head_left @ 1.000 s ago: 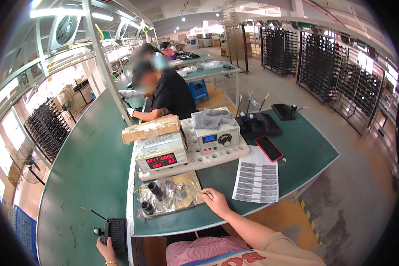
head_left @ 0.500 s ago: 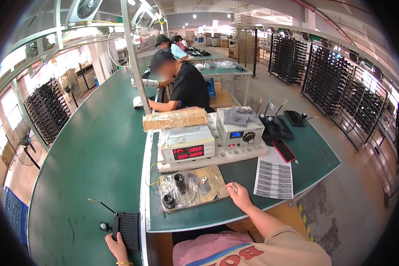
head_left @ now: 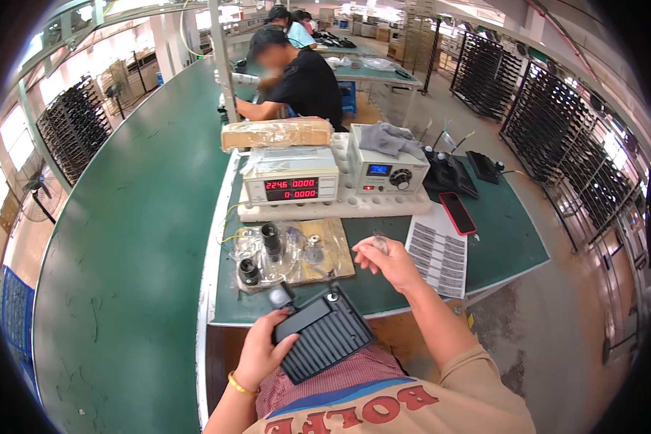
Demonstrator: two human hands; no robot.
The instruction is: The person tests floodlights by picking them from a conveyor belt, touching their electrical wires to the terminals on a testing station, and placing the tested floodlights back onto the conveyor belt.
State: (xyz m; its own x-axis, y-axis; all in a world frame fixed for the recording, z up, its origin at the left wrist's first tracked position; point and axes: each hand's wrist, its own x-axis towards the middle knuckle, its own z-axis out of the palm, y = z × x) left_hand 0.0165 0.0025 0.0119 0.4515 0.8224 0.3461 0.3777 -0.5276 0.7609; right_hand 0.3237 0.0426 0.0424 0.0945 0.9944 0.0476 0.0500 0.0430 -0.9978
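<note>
My left hand grips a black ribbed lamp housing by its left side, tilted above my lap at the table's front edge. A small sensor head with a pale round dome sticks out beside my fingers. My right hand is closed in a pinch over the table; a small blurred thing shows at its fingers, its kind unclear. Just left of that hand lies a plastic-wrapped board. It carries two black round sockets, a taller one and a shorter one, and a metal fitting.
Behind the board, a power meter and a white box with a dial stand on white foam. A label sheet, a red-edged phone and black lamps lie right. A co-worker sits beyond.
My left hand has lifted the lamp housing off the green bench at left and brought it right, in front of me. My right hand stays pinched near the board. The view has shifted.
</note>
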